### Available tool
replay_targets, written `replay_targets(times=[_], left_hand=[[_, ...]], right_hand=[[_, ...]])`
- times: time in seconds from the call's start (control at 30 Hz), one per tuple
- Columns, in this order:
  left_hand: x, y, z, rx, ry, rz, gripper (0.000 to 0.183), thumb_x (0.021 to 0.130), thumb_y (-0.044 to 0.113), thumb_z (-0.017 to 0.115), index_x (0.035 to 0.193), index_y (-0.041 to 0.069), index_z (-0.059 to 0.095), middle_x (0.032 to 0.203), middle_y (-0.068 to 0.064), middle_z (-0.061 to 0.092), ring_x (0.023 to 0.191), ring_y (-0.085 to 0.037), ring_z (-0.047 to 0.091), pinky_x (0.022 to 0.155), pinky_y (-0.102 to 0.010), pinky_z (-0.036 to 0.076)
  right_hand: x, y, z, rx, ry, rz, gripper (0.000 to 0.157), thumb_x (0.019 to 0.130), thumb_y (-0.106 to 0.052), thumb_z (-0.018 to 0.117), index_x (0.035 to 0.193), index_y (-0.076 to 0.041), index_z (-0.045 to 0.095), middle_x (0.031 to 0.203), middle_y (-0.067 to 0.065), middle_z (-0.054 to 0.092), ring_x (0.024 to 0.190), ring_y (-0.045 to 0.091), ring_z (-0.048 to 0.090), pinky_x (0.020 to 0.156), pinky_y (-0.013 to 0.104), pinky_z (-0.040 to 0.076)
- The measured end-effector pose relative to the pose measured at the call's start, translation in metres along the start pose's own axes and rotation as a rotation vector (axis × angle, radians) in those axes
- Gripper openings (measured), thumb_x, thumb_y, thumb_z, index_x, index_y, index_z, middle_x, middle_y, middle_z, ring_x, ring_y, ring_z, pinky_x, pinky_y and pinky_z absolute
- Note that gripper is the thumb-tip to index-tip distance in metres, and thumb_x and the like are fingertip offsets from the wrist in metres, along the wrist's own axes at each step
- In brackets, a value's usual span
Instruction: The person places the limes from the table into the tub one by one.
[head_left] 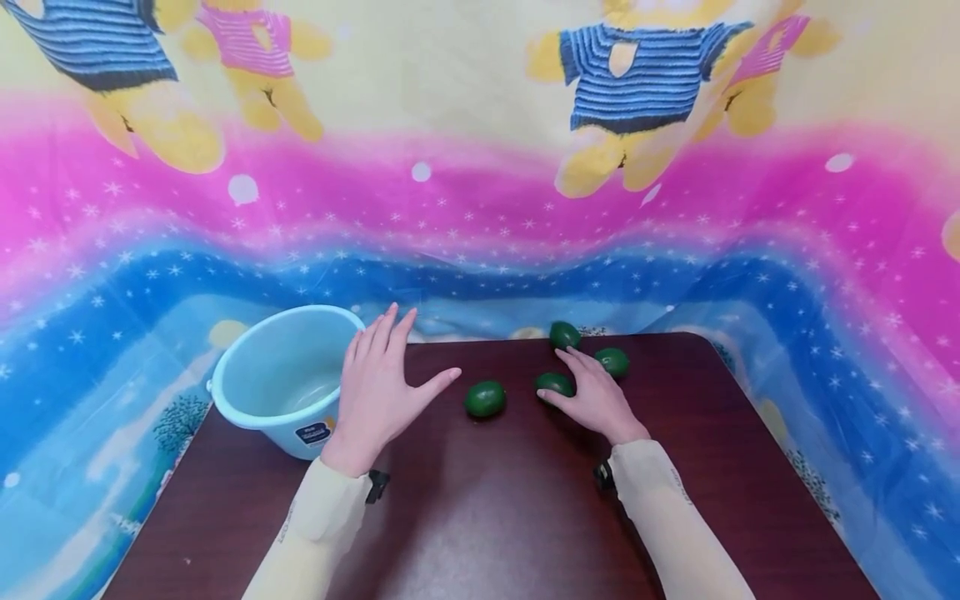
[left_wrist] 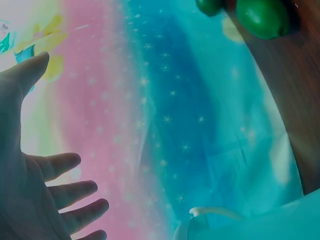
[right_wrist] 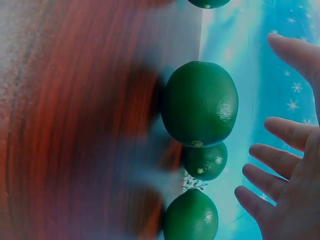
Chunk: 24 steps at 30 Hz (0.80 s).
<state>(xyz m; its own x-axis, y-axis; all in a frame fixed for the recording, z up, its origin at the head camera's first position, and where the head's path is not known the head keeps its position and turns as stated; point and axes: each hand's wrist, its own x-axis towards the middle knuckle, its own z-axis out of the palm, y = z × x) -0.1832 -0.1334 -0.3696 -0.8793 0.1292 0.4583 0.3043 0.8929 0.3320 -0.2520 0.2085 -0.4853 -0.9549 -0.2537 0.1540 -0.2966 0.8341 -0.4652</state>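
Note:
My left hand (head_left: 377,392) is raised beside the rim of a light blue bucket (head_left: 296,423), fingers straight and thumb spread, holding nothing. In the left wrist view that hand (left_wrist: 35,165) shows its palm and separated fingers. Over at the right, my right hand (head_left: 596,396) hovers above a green lime (head_left: 553,384), fingers extended. Two more limes lie close by, a far lime (head_left: 565,335) near the back edge and a lime (head_left: 612,362) just past the fingers. Another lime (head_left: 485,399) rests between the two hands. The right wrist view has this lime (right_wrist: 200,105) in front of the spread fingers.
The limes and bucket stand on a dark reddish-brown table (head_left: 495,517) with rounded back corners. A printed curtain (head_left: 480,217) with bears and stars hangs behind the table and along its sides. The bucket's handle (left_wrist: 215,212) lies along its rim.

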Motion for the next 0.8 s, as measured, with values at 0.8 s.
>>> replay_targets(times=[0.8], left_hand=[[-0.032, -0.043, -0.044, -0.044, 0.151, -0.093, 0.095, 0.082, 0.062, 0.076, 0.154, 0.009, 0.044, 0.158, -0.018, 0.038, 0.139, -0.045, 0.038, 0.109, -0.067, 0.027]], right_hand=[[-0.005, -0.003, 0.011, 0.056, -0.072, 0.007, 0.088, 0.090, -0.056, 0.072, 0.158, -0.011, 0.039, 0.161, 0.011, 0.035, 0.146, 0.035, 0.032, 0.112, 0.058, 0.034]])
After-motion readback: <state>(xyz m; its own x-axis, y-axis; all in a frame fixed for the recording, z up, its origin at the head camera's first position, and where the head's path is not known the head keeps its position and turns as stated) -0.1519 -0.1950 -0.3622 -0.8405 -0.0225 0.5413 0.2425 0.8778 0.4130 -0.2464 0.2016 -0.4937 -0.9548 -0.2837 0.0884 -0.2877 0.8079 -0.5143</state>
